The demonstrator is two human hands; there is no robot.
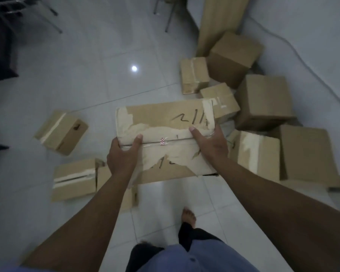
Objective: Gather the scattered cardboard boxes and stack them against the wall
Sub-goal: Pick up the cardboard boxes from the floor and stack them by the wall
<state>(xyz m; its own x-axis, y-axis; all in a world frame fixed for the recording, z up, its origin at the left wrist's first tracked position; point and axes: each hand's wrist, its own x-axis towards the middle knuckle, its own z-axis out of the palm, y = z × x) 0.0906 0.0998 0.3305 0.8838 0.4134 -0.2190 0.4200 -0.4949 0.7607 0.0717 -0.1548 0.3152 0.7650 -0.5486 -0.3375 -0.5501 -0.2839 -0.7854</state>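
Head camera view: left hand (124, 154) and right hand (210, 144) grip opposite ends of a long taped cardboard box (165, 138) above the tiled floor (86, 75).

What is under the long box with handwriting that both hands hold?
Below the long box show white floor tiles and part of a flat cardboard piece. The box hides whatever lies directly beneath it.

Dim, soft, glare on floor (134, 68)
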